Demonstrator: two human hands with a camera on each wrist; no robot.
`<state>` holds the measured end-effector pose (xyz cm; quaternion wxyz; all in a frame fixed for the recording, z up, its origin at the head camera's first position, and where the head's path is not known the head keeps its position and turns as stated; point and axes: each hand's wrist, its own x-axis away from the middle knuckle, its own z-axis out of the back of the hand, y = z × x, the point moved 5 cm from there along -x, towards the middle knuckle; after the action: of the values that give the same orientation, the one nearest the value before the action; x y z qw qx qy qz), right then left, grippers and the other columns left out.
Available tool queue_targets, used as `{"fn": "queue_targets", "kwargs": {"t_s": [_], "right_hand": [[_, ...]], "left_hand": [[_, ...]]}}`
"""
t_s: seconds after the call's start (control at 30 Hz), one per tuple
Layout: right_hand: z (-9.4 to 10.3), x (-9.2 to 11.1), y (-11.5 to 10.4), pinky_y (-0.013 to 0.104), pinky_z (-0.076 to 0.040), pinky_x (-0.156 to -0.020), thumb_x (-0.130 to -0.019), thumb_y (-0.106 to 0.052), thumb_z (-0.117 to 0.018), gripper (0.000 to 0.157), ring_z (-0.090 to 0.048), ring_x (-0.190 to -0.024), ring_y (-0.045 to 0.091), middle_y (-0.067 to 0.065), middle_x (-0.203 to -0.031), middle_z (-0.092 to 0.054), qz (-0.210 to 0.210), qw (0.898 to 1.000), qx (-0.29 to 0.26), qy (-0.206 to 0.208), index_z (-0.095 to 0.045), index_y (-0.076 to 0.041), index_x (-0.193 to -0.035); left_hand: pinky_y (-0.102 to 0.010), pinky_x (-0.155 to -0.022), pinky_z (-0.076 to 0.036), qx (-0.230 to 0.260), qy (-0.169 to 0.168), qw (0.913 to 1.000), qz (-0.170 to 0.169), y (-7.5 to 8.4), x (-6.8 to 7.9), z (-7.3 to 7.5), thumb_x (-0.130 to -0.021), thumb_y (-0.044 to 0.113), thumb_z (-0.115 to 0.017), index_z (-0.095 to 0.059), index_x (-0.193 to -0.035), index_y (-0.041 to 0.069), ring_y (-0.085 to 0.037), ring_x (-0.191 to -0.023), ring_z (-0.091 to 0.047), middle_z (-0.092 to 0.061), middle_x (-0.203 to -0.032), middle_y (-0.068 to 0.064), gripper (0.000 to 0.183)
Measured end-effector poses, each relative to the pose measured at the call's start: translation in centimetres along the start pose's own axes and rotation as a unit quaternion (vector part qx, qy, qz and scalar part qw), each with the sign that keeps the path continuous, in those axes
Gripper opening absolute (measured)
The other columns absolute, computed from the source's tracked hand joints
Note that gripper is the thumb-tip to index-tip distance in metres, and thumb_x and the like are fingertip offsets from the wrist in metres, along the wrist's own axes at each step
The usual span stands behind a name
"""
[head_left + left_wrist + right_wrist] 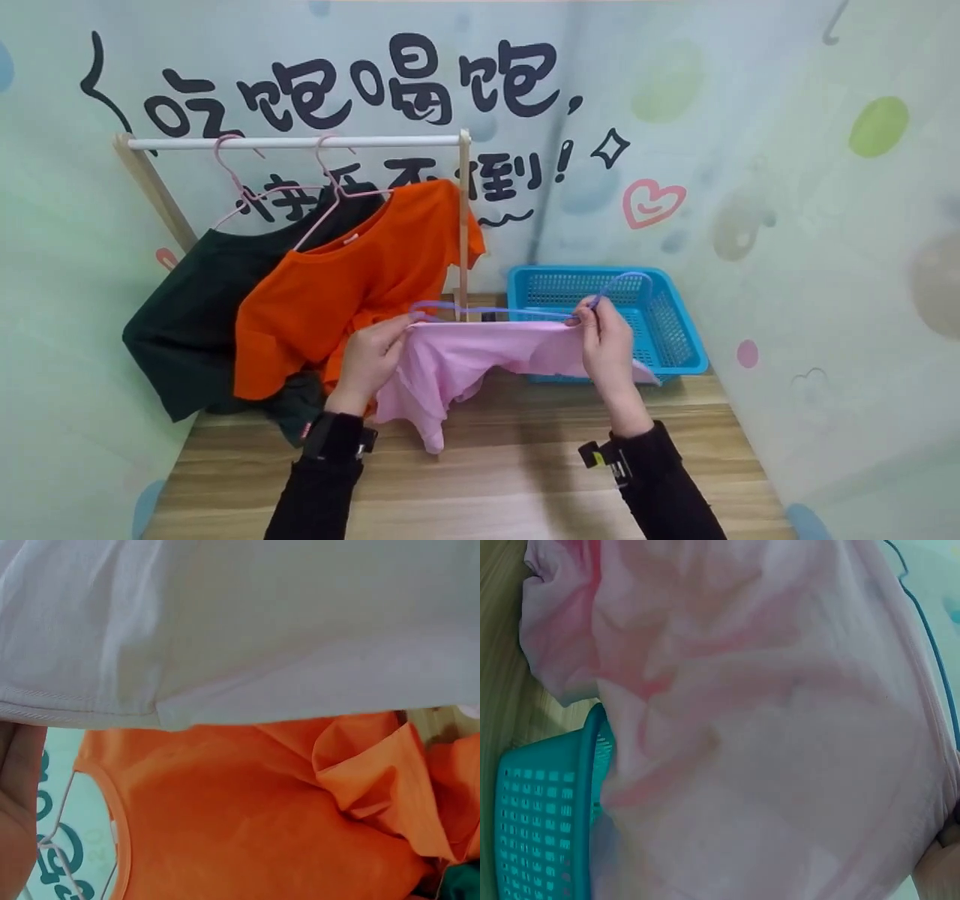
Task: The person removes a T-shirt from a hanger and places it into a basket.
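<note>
Two hands hold up a pink garment [487, 347], in front of the blue basket [585, 271] and out to its left. The left hand's [369, 358] fingers pinch its edge; the right hand's [609, 341] fingers pinch farther along, with the purple hanger [517, 311]. That seems to keep the edge straight. Left of the basket, pink hangers [340, 196] on a rack [292, 142] hold an orange T-shirt [360, 277] and dark green top [202, 300], likely to spread their shoulders.
</note>
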<state>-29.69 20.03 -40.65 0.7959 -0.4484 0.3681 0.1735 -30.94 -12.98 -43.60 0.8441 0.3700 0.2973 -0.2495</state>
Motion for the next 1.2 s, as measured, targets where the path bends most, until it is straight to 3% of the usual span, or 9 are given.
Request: {"fn": "queue_targets", "kwargs": {"t_s": [0.17,0.3,0.4,0.47,0.57,0.7,0.77,1.0,1.2], "right_hand": [[-0.4,0.0,-0.2,0.031,-0.055,-0.071,-0.097,-0.001,-0.057,0.006,-0.069,-0.076,0.021,0.009,-0.082,-0.064,0.025,0.999,-0.001,-0.032,-0.059,0.0,-0.091],[-1.0,0.1,-0.3,0.033,-0.055,-0.069,-0.096,-0.001,-0.059,0.004,-0.067,-0.076,0.022,0.008,-0.082,-0.065,0.039,0.998,0.014,-0.043,-0.059,-0.001,-0.092],[-1.6,0.2,-0.4,0.036,-0.055,-0.07,-0.095,-0.002,-0.061,0.004,-0.066,-0.076,0.022,0.008,-0.081,-0.065,0.041,0.998,0.028,-0.049,-0.059,-0.002,-0.091],[-1.9,0.3,-0.4,0.037,-0.056,-0.072,-0.095,-0.004,-0.062,0.005,-0.065,-0.077,0.022,0.008,-0.082,-0.065,0.039,0.997,0.038,-0.058,-0.06,-0.002,-0.091],[-2.5,0.4,-0.7,0.039,-0.057,-0.075,-0.095,-0.005,-0.063,0.005,-0.066,-0.079,0.024,0.009,-0.084,-0.065,0.038,0.995,0.046,-0.078,-0.06,-0.002,-0.092],[-2.9,0.4,-1.0,0.041,-0.056,-0.077,-0.095,-0.006,-0.063,0.004,-0.065,-0.079,0.026,0.01,-0.085,-0.066,0.044,0.994,0.054,-0.089,-0.062,-0.002,-0.095],[-3.0,0.4,-1.0,0.042,-0.056,-0.077,-0.095,-0.006,-0.063,0.004,-0.065,-0.08,0.026,0.01,-0.086,-0.066,0.047,0.994,0.053,-0.088,-0.062,-0.002,-0.096],[-2.7,0.8,-0.1,0.039,-0.056,-0.08,-0.093,-0.003,-0.065,0.007,-0.065,-0.087,0.026,0.012,-0.095,-0.067,0.084,0.99,0.028,-0.111,-0.062,0.001,-0.099],[-1.3,1.2,1.8,0.047,-0.052,-0.091,-0.091,-0.004,-0.069,0.022,-0.067,-0.101,0.032,0.013,-0.109,-0.071,0.086,0.98,0.104,-0.146,-0.069,-0.003,-0.113]], "left_hand": [[-0.046,-0.082,-0.055,0.026,-0.001,0.9971,0.072,-0.5,0.1,-1.4,-0.091,0.009,-0.071,-0.065,-0.128,0.005,-0.033,-0.088,-0.07,-0.073,-0.1,-0.016,0.037],[-0.046,-0.078,-0.055,0.052,-0.03,0.9904,0.125,-0.9,0.3,-2.8,-0.091,0.016,-0.073,-0.05,-0.136,0.007,-0.03,-0.082,-0.07,-0.073,-0.096,-0.016,0.051],[-0.046,-0.089,-0.053,0.03,-0.049,0.989,0.137,-1.0,0.4,-3.4,-0.09,0.021,-0.075,-0.051,-0.135,0.007,-0.028,-0.098,-0.069,-0.07,-0.112,-0.014,0.053],[-0.045,-0.094,-0.05,-0.003,-0.054,0.9908,0.124,-0.8,0.2,-3.5,-0.089,0.024,-0.075,-0.055,-0.132,0.007,-0.028,-0.107,-0.066,-0.067,-0.119,-0.013,0.05],[-0.046,-0.095,-0.049,-0.054,-0.073,0.9928,0.078,-0.1,-0.2,-3.6,-0.091,0.025,-0.073,-0.064,-0.123,0.008,-0.031,-0.108,-0.063,-0.066,-0.12,-0.012,0.037],[-0.045,-0.08,-0.054,-0.086,-0.135,0.9871,0.007,1.0,-0.6,-4.3,-0.094,0.022,-0.069,-0.071,-0.106,0.011,-0.031,-0.09,-0.068,-0.072,-0.102,-0.007,0.016],[-0.044,-0.073,-0.055,-0.088,-0.144,0.9855,-0.016,1.4,-0.6,-4.5,-0.093,0.019,-0.069,-0.071,-0.098,0.011,-0.031,-0.084,-0.069,-0.074,-0.096,-0.005,0.009],[-0.038,-0.062,-0.054,-0.11,-0.045,0.9879,-0.099,1.9,0.1,-4.3,-0.086,0.012,-0.076,-0.065,-0.084,0.012,-0.028,-0.072,-0.067,-0.07,-0.08,-0.004,0.012],[-0.038,-0.065,-0.055,-0.1,0.001,0.9888,-0.111,1.5,0.9,-3.5,-0.083,0.006,-0.078,-0.067,-0.087,0.01,-0.029,-0.072,-0.067,-0.069,-0.078,-0.004,0.012]]}}
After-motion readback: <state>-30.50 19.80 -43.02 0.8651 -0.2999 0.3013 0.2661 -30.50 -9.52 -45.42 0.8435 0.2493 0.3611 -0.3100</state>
